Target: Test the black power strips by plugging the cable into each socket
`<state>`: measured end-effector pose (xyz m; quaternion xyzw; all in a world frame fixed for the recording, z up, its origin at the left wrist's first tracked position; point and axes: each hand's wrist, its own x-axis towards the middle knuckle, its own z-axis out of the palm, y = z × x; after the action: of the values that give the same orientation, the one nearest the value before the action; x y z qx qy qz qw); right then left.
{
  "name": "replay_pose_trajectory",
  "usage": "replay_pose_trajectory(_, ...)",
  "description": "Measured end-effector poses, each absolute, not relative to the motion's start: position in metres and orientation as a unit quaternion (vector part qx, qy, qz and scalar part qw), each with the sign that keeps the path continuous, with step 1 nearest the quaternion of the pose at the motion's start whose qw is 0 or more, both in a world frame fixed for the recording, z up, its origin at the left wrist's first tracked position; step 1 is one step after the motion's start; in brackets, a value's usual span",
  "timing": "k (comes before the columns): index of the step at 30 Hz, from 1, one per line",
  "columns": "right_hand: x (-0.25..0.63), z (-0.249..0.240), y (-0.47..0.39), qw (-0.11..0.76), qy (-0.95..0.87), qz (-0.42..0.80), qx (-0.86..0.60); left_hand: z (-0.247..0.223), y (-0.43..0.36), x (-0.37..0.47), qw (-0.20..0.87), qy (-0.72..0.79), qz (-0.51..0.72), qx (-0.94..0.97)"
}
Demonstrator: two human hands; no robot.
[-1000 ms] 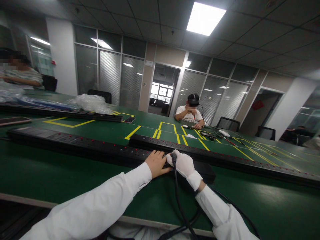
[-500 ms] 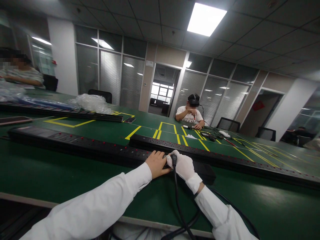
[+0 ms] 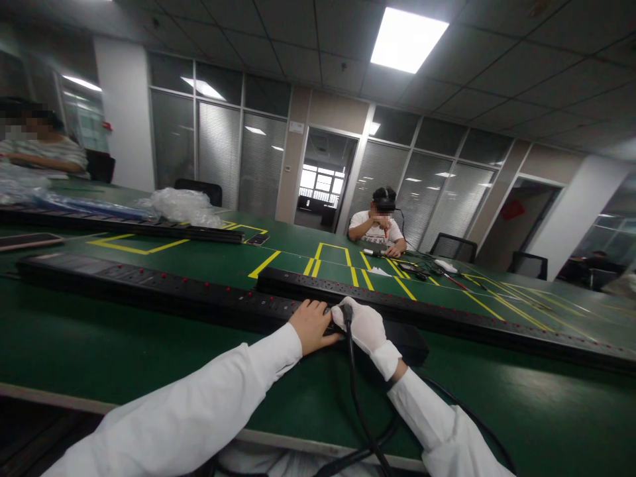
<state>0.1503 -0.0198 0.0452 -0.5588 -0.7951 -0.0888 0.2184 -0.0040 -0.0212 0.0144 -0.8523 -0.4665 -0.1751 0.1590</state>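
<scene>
A long black power strip (image 3: 199, 291) with a row of red dots lies across the green table. My left hand (image 3: 312, 326), bare, rests over this strip, its fingers across the top and the thumb on the near side. Close beside it my right hand (image 3: 365, 324), in a white glove, is closed round a black plug (image 3: 348, 314) held at the strip's upper face. From the plug a black cable (image 3: 354, 384) hangs toward the table's near edge. Whether the plug sits in a socket is hidden by my fingers.
Behind the first strip lies a second long power strip (image 3: 447, 313). Clear plastic wrap (image 3: 181, 205) and more dark strips (image 3: 213, 233) are at the left, near a phone (image 3: 30, 241). Across the green table (image 3: 149, 371), a person (image 3: 377, 228) sits by tools and cables; another sits far left.
The plug has tilted slightly in my right hand, and its cable has shifted a little to the right. My left hand stays in place.
</scene>
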Motion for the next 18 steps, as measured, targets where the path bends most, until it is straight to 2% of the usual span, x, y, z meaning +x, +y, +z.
replay_pose_trajectory(11, 0.1521, 0.0411, -0.0228, 0.255, -0.813, -0.120, -0.509, 0.0132, -0.0201, -0.0040, 0.151, -0.466, -0.174, -0.854)
replay_pose_trajectory(18, 0.1521, 0.0396, -0.0204, 0.235, -0.810, -0.114, -0.526, 0.0129, -0.0205, -0.0043, 0.154, -0.465, -0.179, -0.853)
